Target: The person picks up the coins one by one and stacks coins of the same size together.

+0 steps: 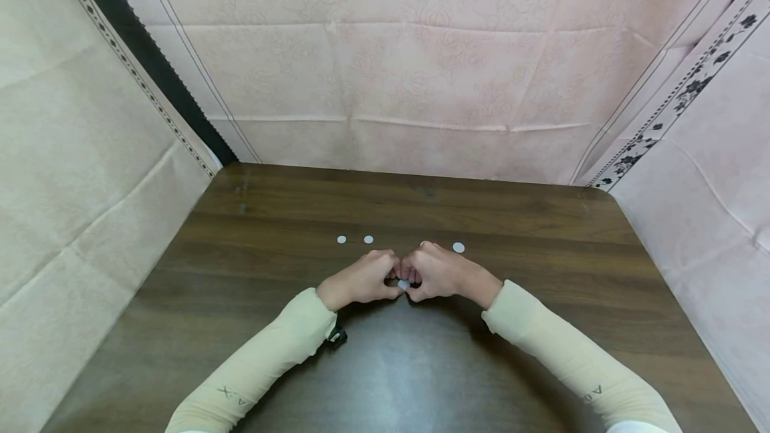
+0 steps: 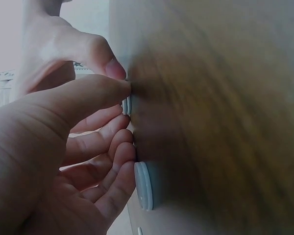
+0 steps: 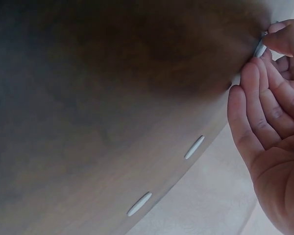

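Over the middle of the table, both hands meet around a small white disc [image 1: 404,284]. My left hand [image 1: 368,277] comes from the left, its thumb and curled fingers at the disc. From the other side my right hand [image 1: 438,274] pinches it too, and the two thumb tips nearly touch. In the left wrist view the disc [image 2: 127,105] shows edge-on, partly covered by a thumb. The right wrist view shows the disc [image 3: 260,48] between fingertips near the tabletop.
Two white discs, a left one [image 1: 341,239] and its neighbour [image 1: 369,239], lie beyond my left hand. Another disc [image 1: 459,247] lies just beyond my right hand. Pale patterned cloths [image 1: 385,72] surround the brown wooden table [image 1: 271,199] at the back and sides.
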`<state>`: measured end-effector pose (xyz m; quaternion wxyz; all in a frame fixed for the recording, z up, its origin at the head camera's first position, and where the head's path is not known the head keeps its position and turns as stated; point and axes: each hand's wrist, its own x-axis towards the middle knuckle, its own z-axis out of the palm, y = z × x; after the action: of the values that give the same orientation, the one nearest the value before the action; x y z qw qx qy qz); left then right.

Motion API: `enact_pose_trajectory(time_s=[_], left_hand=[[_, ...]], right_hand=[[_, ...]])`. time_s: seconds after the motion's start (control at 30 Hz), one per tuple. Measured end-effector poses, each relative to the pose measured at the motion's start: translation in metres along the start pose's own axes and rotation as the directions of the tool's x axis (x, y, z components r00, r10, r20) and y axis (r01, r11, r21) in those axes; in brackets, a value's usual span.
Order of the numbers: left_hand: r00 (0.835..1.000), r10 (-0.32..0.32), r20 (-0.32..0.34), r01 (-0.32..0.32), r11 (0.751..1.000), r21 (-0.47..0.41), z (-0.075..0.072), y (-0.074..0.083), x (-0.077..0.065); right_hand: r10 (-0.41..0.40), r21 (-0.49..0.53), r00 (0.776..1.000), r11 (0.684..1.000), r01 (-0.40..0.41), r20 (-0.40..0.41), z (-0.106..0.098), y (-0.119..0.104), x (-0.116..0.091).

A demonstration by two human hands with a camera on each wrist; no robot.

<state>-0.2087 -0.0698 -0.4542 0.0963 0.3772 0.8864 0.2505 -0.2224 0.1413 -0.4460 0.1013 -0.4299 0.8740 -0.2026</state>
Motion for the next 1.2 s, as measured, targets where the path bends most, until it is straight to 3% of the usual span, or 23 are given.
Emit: enact_pose_trajectory(time_s=[0.63, 0.97, 1.2], left_hand=[[1.0, 0.008, -0.005, -0.008, 1.0, 0.002, 0.002, 0.0, 0.0], [1.0, -0.004, -0.011, 0.004, 1.0, 0.021, 0.005, 0.0, 0.0], [0.999, -0.035, 0.002, 0.035, 0.999, 0.014, 0.004, 0.001, 0.0]], right_hand=[[-0.015, -0.015, 1.0, 1.0, 0.015, 0.009, -0.005, -0.001, -0.006], [0.055, -0.058, 0.998, 0.997, -0.054, 0.025, -0.032, 0.01, -0.021], [0.151, -0.077, 0.988, 0.986, -0.148, 0.039, -0.049, 0.023, -0.029]])
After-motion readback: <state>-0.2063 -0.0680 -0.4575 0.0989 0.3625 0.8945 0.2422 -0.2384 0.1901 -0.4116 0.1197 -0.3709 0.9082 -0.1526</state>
